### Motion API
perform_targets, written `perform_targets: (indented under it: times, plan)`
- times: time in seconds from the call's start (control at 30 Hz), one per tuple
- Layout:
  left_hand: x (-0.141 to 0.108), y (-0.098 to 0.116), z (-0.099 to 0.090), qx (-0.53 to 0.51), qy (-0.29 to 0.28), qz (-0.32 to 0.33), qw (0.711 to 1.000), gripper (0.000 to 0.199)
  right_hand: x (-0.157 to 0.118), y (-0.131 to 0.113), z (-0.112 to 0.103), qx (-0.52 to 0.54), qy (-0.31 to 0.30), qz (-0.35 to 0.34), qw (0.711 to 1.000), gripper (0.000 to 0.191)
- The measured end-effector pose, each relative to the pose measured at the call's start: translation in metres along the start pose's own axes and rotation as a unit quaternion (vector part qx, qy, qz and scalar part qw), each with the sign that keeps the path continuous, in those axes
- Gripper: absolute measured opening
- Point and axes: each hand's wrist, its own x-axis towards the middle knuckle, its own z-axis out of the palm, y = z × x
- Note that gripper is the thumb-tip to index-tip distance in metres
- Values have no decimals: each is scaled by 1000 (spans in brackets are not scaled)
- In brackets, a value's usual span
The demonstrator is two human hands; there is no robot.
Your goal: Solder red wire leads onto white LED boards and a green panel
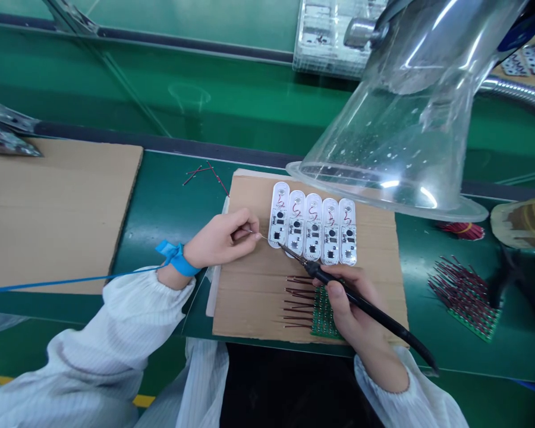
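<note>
A soldering iron [370, 306] is gripped in my right hand [354, 312], its tip touching or just over the lower end of the leftmost white circuit board [279, 208]. My left hand [232, 238], wearing a blue wrist strap [177, 258], pinches a thin solder wire [264, 237] whose end reaches toward the same board. Several white boards with short red wires stand side by side on a cardboard sheet [249, 285]. Below them, partly hidden by my right hand, lies a green circuit board panel [321, 315] with dark red wires sticking out leftward.
A clear fume extractor hood [383, 142] hangs over the back right. At right are another wired green panel [468, 297], a red wire bundle [463, 230] and a tape roll [524, 226]. Loose wires [205, 171] lie behind my left hand; another cardboard sheet [49, 214] is at left.
</note>
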Motion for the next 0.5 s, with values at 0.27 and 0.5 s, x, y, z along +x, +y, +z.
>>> perform_targets:
  times: [0.27, 0.5]
  plan:
    - [-1, -1, -1, 4, 0, 10, 1000, 8, -1, -2, 0, 26, 9, 7, 1000, 21]
    - [-2, -4, -1, 2, -3, 12, 1000, 9, -2, 3, 4, -13, 0, 21, 1000, 21]
